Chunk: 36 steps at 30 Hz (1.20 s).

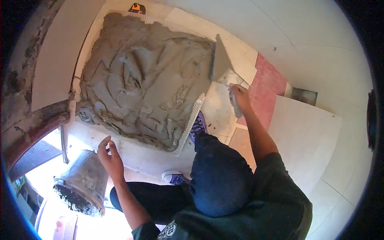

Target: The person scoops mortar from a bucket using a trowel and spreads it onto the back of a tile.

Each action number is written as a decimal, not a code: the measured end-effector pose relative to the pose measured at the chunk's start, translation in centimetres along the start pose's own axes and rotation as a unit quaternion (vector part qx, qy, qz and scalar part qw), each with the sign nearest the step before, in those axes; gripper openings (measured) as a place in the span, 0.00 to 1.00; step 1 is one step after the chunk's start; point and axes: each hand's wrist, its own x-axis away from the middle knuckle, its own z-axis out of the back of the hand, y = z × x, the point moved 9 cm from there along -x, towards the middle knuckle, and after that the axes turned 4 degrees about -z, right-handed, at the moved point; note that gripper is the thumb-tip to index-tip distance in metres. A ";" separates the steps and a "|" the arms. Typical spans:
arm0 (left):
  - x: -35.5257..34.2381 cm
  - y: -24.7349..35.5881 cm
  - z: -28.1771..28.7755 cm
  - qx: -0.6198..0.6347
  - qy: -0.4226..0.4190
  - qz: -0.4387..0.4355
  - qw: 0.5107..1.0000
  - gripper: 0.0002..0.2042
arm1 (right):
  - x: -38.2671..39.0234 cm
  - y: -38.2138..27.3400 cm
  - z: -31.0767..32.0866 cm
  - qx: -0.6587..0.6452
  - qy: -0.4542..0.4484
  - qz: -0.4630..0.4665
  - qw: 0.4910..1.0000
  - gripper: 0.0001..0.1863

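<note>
My right hand [240, 98] grips the handle of a trowel [222, 63]. The trowel's pointed blade stands at the right edge of a thick grey mortar layer [140, 80]. That mortar covers most of a large square tile [185, 138], whose pale ridged rim shows along the front and right sides. Held up near the tile's front left is my left hand [112, 160], fingers apart, with nothing visible in it. Just left of this hand a mortar-smeared bucket [89, 172] lies tipped on its side, its mouth toward me.
My purple shoes [199, 126] are close to the tile's front and right edges. A large pale panel [304, 136] leans at the right, beside a red strip [266, 82]. An orange and black object [137, 8] lies beyond the tile. A dark curved edge [38, 134] borders the left.
</note>
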 end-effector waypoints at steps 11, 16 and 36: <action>0.0 0.7 2.3 0.002 0.031 0.012 0.999 0.10 | 3.5 7.1 6.4 0.184 0.035 -0.010 0.982 0.18; 0.0 1.2 3.1 0.007 0.041 0.002 0.999 0.10 | 7.2 1.5 2.9 0.077 -0.035 -0.063 0.994 0.16; 0.5 1.6 4.7 0.031 0.079 -0.010 0.996 0.08 | 2.5 -29.2 -21.7 0.626 -0.006 0.418 0.659 0.19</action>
